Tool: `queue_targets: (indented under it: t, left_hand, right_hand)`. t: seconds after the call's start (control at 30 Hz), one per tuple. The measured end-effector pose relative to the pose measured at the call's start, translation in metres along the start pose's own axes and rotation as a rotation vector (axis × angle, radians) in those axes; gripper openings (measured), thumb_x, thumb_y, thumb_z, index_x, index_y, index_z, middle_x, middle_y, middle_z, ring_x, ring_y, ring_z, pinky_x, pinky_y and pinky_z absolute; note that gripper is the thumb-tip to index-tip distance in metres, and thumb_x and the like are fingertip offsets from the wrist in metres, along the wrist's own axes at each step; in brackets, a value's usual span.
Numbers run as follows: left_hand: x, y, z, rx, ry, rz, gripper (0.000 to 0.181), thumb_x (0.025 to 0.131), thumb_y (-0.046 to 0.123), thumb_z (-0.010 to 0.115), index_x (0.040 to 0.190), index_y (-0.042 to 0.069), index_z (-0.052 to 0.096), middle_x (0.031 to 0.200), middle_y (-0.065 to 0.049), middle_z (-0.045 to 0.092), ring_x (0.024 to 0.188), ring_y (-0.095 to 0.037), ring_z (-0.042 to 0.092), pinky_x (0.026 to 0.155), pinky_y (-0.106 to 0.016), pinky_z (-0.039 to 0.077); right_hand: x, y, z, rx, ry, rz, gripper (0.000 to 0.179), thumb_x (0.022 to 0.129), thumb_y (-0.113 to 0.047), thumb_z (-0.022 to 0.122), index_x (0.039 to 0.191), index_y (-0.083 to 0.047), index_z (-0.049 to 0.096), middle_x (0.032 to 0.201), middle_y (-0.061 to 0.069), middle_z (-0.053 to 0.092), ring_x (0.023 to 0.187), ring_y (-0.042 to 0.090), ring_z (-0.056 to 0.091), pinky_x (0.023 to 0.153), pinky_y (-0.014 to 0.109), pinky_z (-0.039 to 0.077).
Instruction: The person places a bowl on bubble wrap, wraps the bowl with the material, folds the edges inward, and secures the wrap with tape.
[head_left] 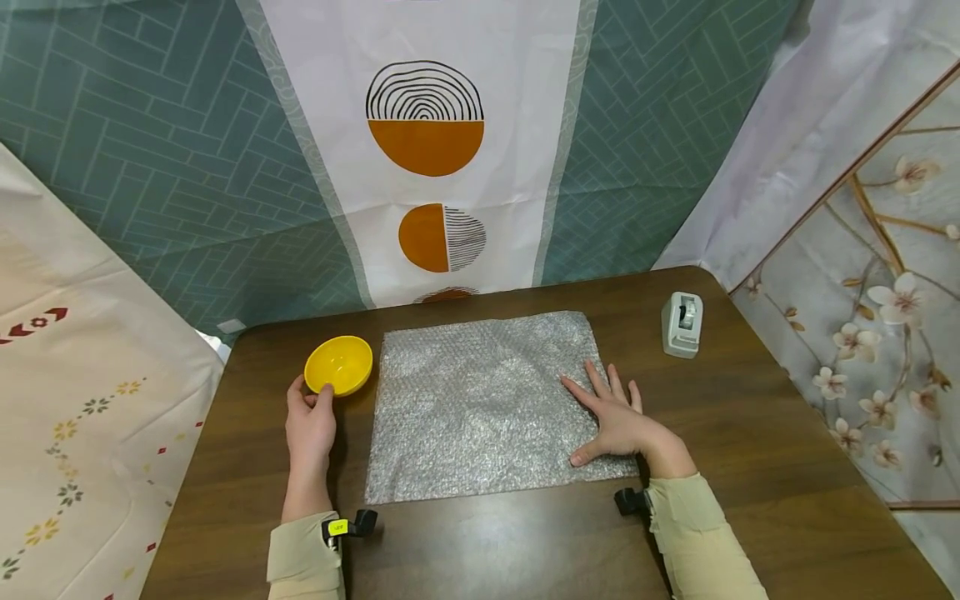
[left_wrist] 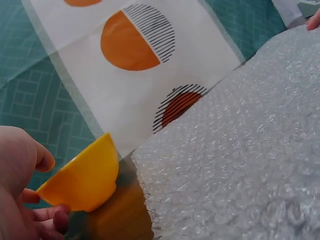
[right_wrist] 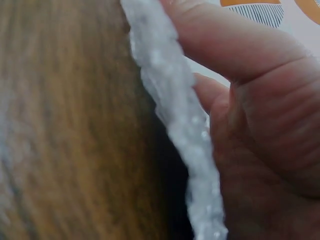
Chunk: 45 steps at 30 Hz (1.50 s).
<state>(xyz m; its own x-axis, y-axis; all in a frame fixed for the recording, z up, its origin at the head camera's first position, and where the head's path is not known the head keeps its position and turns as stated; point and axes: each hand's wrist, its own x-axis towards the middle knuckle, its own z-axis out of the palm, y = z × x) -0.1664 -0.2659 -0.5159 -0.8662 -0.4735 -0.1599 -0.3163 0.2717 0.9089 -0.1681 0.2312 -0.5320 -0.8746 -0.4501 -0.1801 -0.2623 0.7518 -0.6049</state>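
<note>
On the left of the table, my left hand (head_left: 310,429) pinches the near rim of a small yellow bowl (head_left: 341,363), thumb over the edge and fingers beneath it. The left wrist view shows the bowl (left_wrist: 87,175) from the side, with its foot toward the table; whether it touches the wood I cannot tell. A sheet of bubble wrap (head_left: 480,408) lies flat to the right of the bowl. Across its right edge rests my right hand (head_left: 618,421), fingers spread. Close up in the right wrist view, the edge of the bubble wrap (right_wrist: 172,110) runs beside the right thumb.
A white tape dispenser (head_left: 682,325) stands at the table's back right. The brown wooden table (head_left: 487,546) ends at patterned cloth hangings (head_left: 450,192) behind it and on both sides. Each wrist wears a small black camera.
</note>
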Motion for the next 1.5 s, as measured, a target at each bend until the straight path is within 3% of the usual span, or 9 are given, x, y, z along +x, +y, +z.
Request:
queue_targets:
  t: [0.07, 0.2, 0.33, 0.6, 0.8, 1.03, 1.37, 1.5]
  left_hand:
    - [0.001, -0.002, 0.001, -0.021, -0.023, -0.019, 0.075, 0.113, 0.044, 0.044, 0.172, 0.008, 0.014, 0.117, -0.012, 0.047, 0.097, -0.024, 0.047, 0.083, -0.034, 0.041]
    - [0.002, -0.005, 0.002, -0.07, -0.04, -0.037, 0.072, 0.114, 0.042, 0.044, 0.171, 0.006, 0.017, 0.113, -0.011, 0.06, 0.075, -0.016, 0.053, 0.073, -0.025, 0.048]
    - [0.003, -0.006, 0.003, -0.101, -0.052, -0.033, 0.067, 0.115, 0.043, 0.043, 0.169, 0.007, 0.024, 0.107, -0.011, 0.066, 0.062, -0.013, 0.053, 0.066, -0.024, 0.05]
    - [0.004, -0.006, 0.005, -0.093, -0.066, -0.025, 0.068, 0.116, 0.046, 0.041, 0.169, 0.007, 0.023, 0.114, -0.017, 0.069, 0.061, -0.015, 0.059, 0.064, -0.024, 0.053]
    - [0.005, -0.006, 0.004, -0.116, -0.082, -0.041, 0.07, 0.115, 0.048, 0.041, 0.17, 0.009, 0.02, 0.119, -0.015, 0.073, 0.063, -0.014, 0.067, 0.056, -0.025, 0.046]
    - [0.005, -0.006, 0.003, -0.134, -0.085, -0.045, 0.069, 0.115, 0.048, 0.042, 0.169, 0.01, 0.024, 0.122, -0.016, 0.073, 0.067, -0.014, 0.07, 0.058, -0.025, 0.046]
    - [0.005, -0.007, 0.003, -0.159, -0.072, -0.056, 0.066, 0.116, 0.042, 0.043, 0.17, 0.01, 0.025, 0.117, -0.013, 0.074, 0.067, -0.014, 0.069, 0.059, -0.024, 0.047]
    - [0.006, -0.008, 0.001, -0.16, -0.066, -0.05, 0.064, 0.116, 0.042, 0.042, 0.169, 0.01, 0.026, 0.112, -0.008, 0.076, 0.067, -0.013, 0.069, 0.059, -0.025, 0.047]
  right_hand:
    - [-0.001, -0.001, -0.002, -0.004, -0.001, 0.0, 0.134, 0.066, -0.062, 0.096, 0.172, -0.024, 0.024, 0.176, 0.025, -0.01, 0.155, 0.056, -0.023, 0.113, 0.079, -0.016]
    - [0.002, 0.006, 0.003, -0.024, 0.0, 0.009, 0.136, 0.064, -0.071, 0.092, 0.173, -0.029, 0.022, 0.177, 0.021, -0.012, 0.157, 0.052, -0.024, 0.115, 0.077, -0.017]
    - [0.005, 0.013, 0.009, -0.02, 0.013, 0.0, 0.138, 0.061, -0.078, 0.089, 0.173, -0.033, 0.022, 0.178, 0.019, -0.011, 0.157, 0.05, -0.024, 0.115, 0.077, -0.017]
    - [0.004, 0.01, 0.007, -0.016, 0.018, -0.009, 0.136, 0.063, -0.077, 0.089, 0.173, -0.033, 0.022, 0.178, 0.019, -0.012, 0.157, 0.051, -0.025, 0.114, 0.077, -0.018]
    - [0.003, 0.007, 0.005, -0.005, 0.023, -0.021, 0.132, 0.067, -0.075, 0.089, 0.173, -0.032, 0.022, 0.178, 0.018, -0.012, 0.156, 0.051, -0.027, 0.113, 0.077, -0.02]
    - [0.002, 0.008, 0.005, 0.006, 0.026, -0.018, 0.134, 0.065, -0.076, 0.089, 0.172, -0.031, 0.023, 0.178, 0.02, -0.01, 0.156, 0.051, -0.026, 0.113, 0.077, -0.019]
    - [0.0, 0.005, 0.005, 0.036, 0.035, -0.037, 0.132, 0.066, -0.074, 0.089, 0.172, -0.032, 0.025, 0.178, 0.02, -0.011, 0.155, 0.054, -0.026, 0.112, 0.078, -0.02]
    - [0.002, 0.009, 0.009, -0.008, 0.032, -0.017, 0.134, 0.065, -0.076, 0.089, 0.173, -0.032, 0.022, 0.178, 0.019, -0.011, 0.156, 0.052, -0.025, 0.113, 0.077, -0.018]
